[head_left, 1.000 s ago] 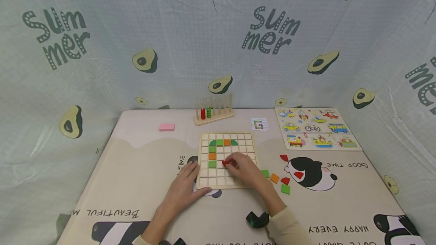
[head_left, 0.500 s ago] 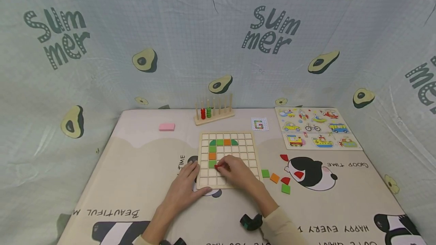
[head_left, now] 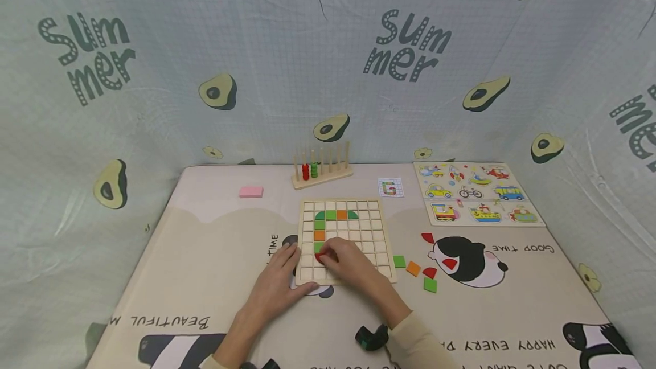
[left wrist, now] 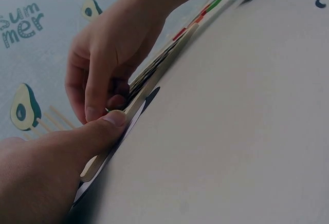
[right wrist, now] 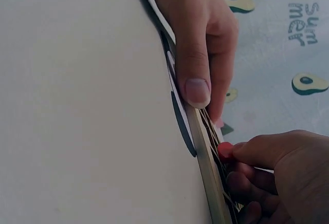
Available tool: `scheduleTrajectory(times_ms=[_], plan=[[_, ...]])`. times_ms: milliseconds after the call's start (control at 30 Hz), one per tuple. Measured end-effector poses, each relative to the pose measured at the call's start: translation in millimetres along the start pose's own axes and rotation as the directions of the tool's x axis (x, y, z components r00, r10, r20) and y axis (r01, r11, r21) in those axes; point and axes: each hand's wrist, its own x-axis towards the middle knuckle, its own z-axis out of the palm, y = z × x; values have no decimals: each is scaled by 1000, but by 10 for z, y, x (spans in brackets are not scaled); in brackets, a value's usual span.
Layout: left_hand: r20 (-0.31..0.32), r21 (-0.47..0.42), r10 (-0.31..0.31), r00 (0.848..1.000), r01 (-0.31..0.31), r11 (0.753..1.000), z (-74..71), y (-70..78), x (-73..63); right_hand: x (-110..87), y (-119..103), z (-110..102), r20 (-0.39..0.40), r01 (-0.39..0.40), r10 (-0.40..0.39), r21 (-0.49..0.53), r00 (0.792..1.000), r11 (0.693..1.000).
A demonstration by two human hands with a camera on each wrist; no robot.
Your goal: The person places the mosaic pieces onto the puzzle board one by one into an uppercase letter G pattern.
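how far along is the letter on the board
Done: seven green and orange tiles form a top row and left column on the board. In hand: the right hand pinches a red piece at that column's lower end. Left, judging by the G card: probably its bottom and right side; loose pieces lie right of the board.

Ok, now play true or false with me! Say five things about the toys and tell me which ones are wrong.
1. The right grip pinches a red piece. True.
2. The left grip holds the pink block. False: it touches the edge of the grid board; the pink block lies apart on the table.
3. The small card shows a G shape. True.
4. All the loose pieces beside the grid board are red. False: green pieces and an orange piece lie there too.
5. The peg stand carries red beads and green beads. True.
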Motion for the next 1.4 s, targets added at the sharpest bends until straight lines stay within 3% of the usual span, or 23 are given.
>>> scheduleTrajectory(times_ms=[1100, 1400], plan=[[15, -4, -9, 1000, 9, 1000, -6, -8, 20, 16, 2, 33, -32, 37, -41, -105, 999, 994], [24, -3, -16, 1000, 16, 1000, -23, -2, 16, -33, 0, -19, -17, 48, -49, -72, 999, 996]])
